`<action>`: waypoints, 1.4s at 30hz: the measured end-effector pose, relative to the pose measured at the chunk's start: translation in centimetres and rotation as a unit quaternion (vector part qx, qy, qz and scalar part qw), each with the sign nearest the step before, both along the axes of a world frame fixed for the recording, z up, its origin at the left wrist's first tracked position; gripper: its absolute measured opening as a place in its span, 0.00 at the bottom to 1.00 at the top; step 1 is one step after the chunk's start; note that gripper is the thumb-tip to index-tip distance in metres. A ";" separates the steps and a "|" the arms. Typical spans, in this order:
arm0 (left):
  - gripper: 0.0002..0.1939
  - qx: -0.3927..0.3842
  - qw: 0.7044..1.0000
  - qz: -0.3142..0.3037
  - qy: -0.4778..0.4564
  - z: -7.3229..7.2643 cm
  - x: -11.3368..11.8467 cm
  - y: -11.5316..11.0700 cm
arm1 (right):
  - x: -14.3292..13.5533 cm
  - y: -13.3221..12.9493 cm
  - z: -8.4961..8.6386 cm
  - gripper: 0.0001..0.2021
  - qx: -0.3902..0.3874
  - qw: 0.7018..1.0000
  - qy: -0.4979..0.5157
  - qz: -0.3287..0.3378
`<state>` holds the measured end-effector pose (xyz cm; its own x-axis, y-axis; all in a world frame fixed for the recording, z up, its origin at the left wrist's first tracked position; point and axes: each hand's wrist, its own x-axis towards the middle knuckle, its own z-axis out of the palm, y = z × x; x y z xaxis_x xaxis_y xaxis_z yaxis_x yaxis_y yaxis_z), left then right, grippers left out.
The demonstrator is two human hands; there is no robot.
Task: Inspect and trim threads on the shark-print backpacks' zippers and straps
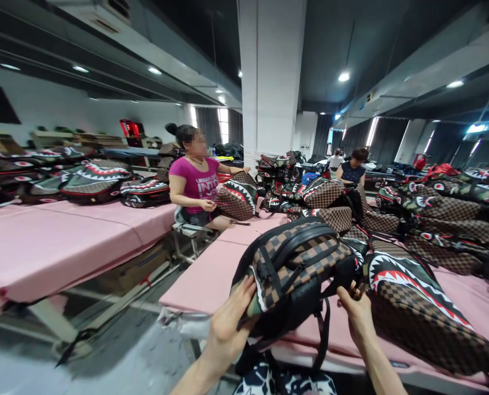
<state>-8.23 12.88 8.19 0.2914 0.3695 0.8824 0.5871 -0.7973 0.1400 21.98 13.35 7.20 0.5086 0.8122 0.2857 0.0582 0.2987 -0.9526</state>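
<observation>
A brown checkered backpack with black straps and camouflage side panels lies tilted at the front edge of the pink-covered table. My left hand grips its near left side, fingers along the panel and thumb lower down. Close to the bag's right end, my right hand is closed with curled fingers beside a black strap. Something small and dark shows at those fingers, too unclear to name. A loose strap hangs down between my hands. Right of my right hand lies another checkered backpack with a shark-mouth print.
More shark-print backpacks are piled along the right and back of the table. Across it, a seated person in a pink shirt handles a backpack. Another pink table with bags stands left, beyond a floor gap. A white pillar rises behind.
</observation>
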 end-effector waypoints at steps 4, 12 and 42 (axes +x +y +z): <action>0.28 0.026 0.999 -0.025 -0.018 2.6 1.3 -1.0 | 1.2 0.5 0.8 0.15 -0.037 0.999 0.004 0.005; 0.13 -0.027 0.996 -0.014 -0.079 6.9 4.2 0.8 | 3.9 1.7 1.5 0.18 -0.054 0.998 -0.007 0.007; 0.13 -0.012 0.998 -0.026 -0.054 8.4 5.3 -0.6 | 4.2 1.7 2.7 0.22 -0.071 0.997 -0.011 -0.010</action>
